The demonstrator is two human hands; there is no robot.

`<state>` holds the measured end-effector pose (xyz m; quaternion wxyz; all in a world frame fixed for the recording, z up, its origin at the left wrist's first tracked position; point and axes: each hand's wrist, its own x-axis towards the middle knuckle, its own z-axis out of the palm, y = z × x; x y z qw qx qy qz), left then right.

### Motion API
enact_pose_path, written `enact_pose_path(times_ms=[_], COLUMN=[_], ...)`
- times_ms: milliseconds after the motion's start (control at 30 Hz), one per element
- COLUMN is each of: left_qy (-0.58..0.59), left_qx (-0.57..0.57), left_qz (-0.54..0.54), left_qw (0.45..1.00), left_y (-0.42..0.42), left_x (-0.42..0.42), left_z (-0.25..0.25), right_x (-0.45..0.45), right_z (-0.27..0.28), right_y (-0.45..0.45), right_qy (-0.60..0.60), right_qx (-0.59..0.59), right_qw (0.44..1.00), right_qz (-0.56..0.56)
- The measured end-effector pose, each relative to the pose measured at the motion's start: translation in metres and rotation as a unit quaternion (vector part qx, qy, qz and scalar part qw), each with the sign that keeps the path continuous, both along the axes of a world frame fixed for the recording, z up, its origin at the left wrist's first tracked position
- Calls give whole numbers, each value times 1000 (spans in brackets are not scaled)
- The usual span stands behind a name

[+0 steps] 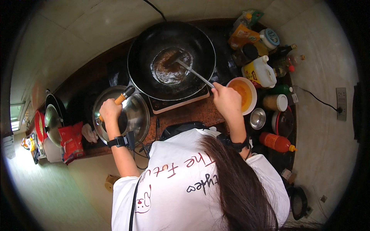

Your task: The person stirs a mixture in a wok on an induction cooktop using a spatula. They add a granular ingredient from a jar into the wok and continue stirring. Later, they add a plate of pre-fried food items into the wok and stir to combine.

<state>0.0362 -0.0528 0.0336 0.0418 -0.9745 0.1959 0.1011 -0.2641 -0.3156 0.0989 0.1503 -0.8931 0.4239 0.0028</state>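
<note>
A large black wok (141, 60) sits on a flat cooker (182, 103) ahead of me. My left hand (110, 109) grips its wooden handle (120, 99), above a steel and glass lid (138, 115). My right hand (227, 99) is closed around the metal handle of a spatula (196, 74), whose blade rests in the wok's bottom. Shiny brownish liquid (170, 73), looking like oil, pools around that blade. Close beside my right hand stands a white bowl (253, 91) with orange-yellow liquid (242, 90), perhaps beaten egg.
To the right crowd a white jug (261, 72), a lidded jar (276, 102), a small metal bowl (257, 118) and a red sauce bottle (276, 142). Left lie a red packet (71, 141) and another lidded pan (53, 125). A cord runs to the wall socket (341, 104).
</note>
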Motion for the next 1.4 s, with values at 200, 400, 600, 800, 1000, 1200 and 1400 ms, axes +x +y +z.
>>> enact_pose_path(times_ms=[200, 400, 600, 800, 1000, 1200, 1400], left_qy=[-5, 10, -4, -68, -104, -112, -109], left_qx=[-13, -3, -16, -86, -115, -139, -129], left_qz=[-19, -51, -52, -104, -77, -100, -114], left_qw=[1000, 999, 999, 988, 985, 979, 979], left_y=[3, 1, 1, 18, 52, 36, 0], left_x=[7, 19, 30, 17, 8, 4, -1], left_z=[-7, 1, -5, -2, 4, -6, -5], right_x=[-6, -39, -32, -16, -45, -51, -14], right_z=[10, 37, 8, -11, 24, 26, -8], right_y=[1, -8, -21, -14, -17, -26, -18], right_qy=[-4, 24, -21, -49, -3, 4, -46], right_qx=[56, 35, -7, 53, 86, 36, 32], right_qw=[998, 999, 999, 997, 996, 999, 998], right_qz=[12, -20, -37, -3, -14, -39, 2])
